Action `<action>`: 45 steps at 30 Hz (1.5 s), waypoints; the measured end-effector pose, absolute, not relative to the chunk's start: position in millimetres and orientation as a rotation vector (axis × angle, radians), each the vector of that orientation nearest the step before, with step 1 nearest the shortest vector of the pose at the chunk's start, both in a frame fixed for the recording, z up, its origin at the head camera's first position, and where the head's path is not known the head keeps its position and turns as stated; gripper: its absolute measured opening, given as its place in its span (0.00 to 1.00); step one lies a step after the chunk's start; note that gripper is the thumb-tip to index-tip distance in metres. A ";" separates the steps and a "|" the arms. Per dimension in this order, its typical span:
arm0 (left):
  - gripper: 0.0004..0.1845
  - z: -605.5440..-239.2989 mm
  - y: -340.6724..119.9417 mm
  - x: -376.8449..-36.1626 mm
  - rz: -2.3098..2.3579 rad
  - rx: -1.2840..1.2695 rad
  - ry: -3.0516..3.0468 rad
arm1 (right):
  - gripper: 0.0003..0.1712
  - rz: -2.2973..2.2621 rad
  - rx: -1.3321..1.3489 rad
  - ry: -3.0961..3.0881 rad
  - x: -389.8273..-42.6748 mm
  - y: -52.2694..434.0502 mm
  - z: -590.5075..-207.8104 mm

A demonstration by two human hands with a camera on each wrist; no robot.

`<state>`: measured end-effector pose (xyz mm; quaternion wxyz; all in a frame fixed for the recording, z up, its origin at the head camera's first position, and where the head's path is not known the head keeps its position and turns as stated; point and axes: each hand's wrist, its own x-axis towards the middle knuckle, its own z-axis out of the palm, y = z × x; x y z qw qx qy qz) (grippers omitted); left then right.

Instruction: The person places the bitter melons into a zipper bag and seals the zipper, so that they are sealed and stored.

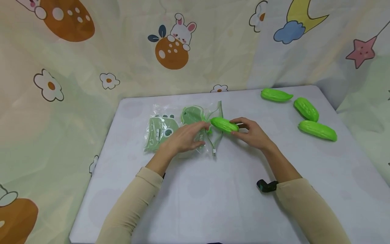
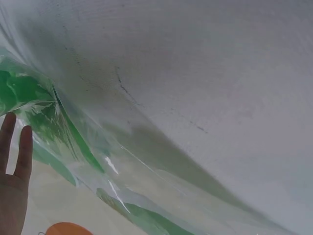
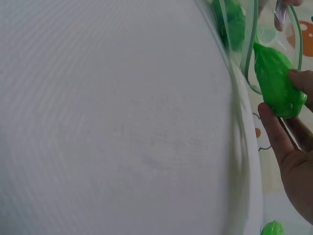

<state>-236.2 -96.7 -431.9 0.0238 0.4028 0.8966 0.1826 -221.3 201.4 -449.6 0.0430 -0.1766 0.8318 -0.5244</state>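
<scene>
A clear plastic zip bag (image 1: pixel 163 134) with green cartoon monster prints lies on the table, its green-edged mouth spread open to the right. My left hand (image 1: pixel 187 138) is over the bag near the mouth, thumb and fingers apart, with fingertips at the plastic; in the left wrist view two straight fingers (image 2: pixel 23 152) touch it. My right hand (image 1: pixel 251 134) grips a bright green, ridged toy bitter melon (image 1: pixel 223 125) by its right end. The melon's tip overlaps the bag's mouth. Something bright green (image 3: pixel 230 24) shows through the plastic in the right wrist view.
Three more toy bitter melons lie at the back right: one near the far edge (image 1: pixel 276 95), one angled (image 1: pixel 306 109) and one closer (image 1: pixel 318 130). The white table (image 1: pixel 195 203) meets a cartoon-printed cloth (image 1: pixel 131 44) behind it. A small black device (image 1: pixel 266 186) sits at my right cuff.
</scene>
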 end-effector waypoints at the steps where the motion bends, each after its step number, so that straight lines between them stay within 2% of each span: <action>1: 0.36 -432.0 -96.1 -236.0 0.566 1.244 2.780 | 0.24 -1.601 -0.545 2.555 -223.3 201.1 -453.8; 6: 0.37 -432.0 -93.3 -236.3 0.580 1.269 2.785 | 0.25 -1.624 -0.540 2.593 -225.2 197.3 -456.2; 15: 0.30 -433.7 -87.6 -235.5 0.580 1.305 2.758 | 0.28 -1.568 -0.536 2.580 -215.9 181.1 -423.8; 22: 0.36 -431.4 -84.1 -236.3 0.573 1.310 2.753 | 0.28 -1.576 -0.614 2.596 -228.5 180.4 -447.4; 27: 0.35 -428.8 -84.2 -237.9 0.577 1.304 2.755 | 0.28 -1.554 -0.693 2.639 -238.7 177.2 -464.0; 39: 0.33 -426.8 -86.0 -238.2 0.586 1.308 2.771 | 0.28 -1.522 -0.566 2.639 -245.5 163.0 -466.7; 45: 0.35 -426.3 -85.9 -237.5 0.591 1.311 2.768 | 0.24 -1.528 -0.538 2.635 -250.1 154.5 -469.1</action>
